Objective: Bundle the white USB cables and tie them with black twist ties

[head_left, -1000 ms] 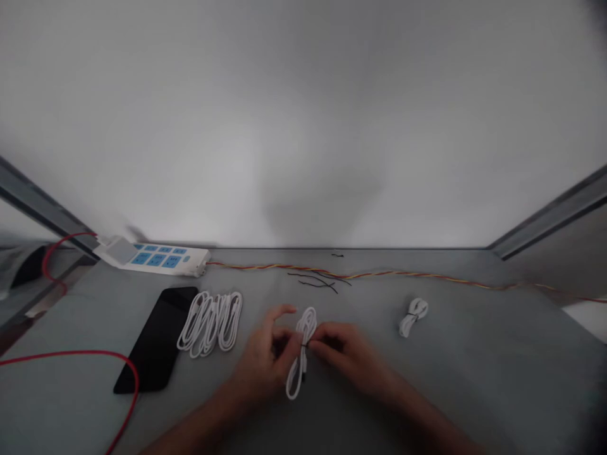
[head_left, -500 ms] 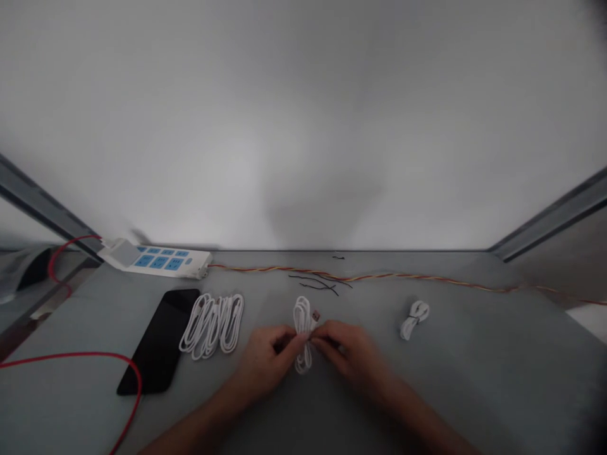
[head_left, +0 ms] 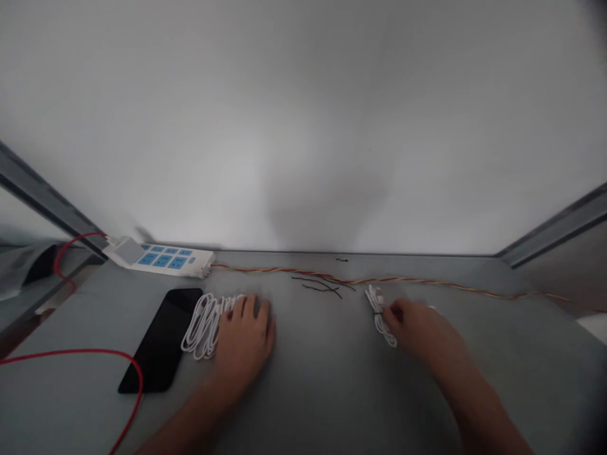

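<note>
My right hand [head_left: 417, 325] pinches a white charging cable [head_left: 379, 316], coiled into a narrow bundle with a dark tie around its middle. The bundle is tilted, its upper end leaning left. Over at the left, my left hand [head_left: 245, 335] lies palm down on the right part of a row of loose coiled white cables [head_left: 202, 332]. Its fingers are stretched and slightly apart, covering most of the rightmost coil. Several thin dark twist ties [head_left: 322, 288] lie on the table between the hands, toward the back.
A black phone [head_left: 161, 341] lies left of the coils, with a red cable [head_left: 95, 351] crossing its lower corner. At the back left is a white power strip [head_left: 202, 264] with blue sockets. Its twisted red-yellow cord [head_left: 427, 281] runs right along the white wall [head_left: 303, 126].
Both hands were together on the cable bundle at centre. My right hand has carried the tied bundle right, now hiding most of another bundle there. My left hand has moved left onto the loose coils.
</note>
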{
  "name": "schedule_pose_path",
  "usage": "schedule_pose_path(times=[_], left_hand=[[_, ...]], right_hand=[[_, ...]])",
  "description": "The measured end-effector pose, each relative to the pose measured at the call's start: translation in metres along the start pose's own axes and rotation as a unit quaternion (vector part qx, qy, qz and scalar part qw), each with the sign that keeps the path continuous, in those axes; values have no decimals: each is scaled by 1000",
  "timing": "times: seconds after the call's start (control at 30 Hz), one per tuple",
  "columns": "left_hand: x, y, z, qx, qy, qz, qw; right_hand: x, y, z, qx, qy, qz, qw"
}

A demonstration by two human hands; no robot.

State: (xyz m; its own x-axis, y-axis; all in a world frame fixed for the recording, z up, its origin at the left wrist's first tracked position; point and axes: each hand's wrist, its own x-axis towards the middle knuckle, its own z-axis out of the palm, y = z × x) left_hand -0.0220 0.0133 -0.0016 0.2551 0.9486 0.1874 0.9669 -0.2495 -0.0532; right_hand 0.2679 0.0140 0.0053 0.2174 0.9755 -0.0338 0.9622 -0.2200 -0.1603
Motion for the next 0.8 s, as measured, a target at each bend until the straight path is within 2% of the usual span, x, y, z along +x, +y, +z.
schedule_pose_path(times=[0.07,0.13,0.2,0.27,0.37,0.47,0.57,0.7,0.8], left_hand=[[-5,7,5,-33,-7,25,999],[-11,15,9,-90,3,79,993],[-15,19,12,-170,29,143,975],[-15,20,12,-240,65,167,954],[-10,15,11,-263,99,104,954],[-4,8,10,-244,34,57,968],[-3,7,12,-240,-35,75,967],[-6,11,13,-255,-50,109,959],[-6,12,12,-321,-61,113,938]], right_hand=[[-2,-1,-1,-1,46,6,999],[-7,-10,0,22,101,-24,994],[-13,-24,7,64,116,-81,988],[-19,-40,17,105,106,-138,979],[-29,-59,32,153,80,-230,958],[-35,-69,42,197,45,-273,940],[-36,-72,46,221,30,-285,932],[-33,-72,48,215,29,-252,943],[-31,-71,52,187,41,-200,961]])
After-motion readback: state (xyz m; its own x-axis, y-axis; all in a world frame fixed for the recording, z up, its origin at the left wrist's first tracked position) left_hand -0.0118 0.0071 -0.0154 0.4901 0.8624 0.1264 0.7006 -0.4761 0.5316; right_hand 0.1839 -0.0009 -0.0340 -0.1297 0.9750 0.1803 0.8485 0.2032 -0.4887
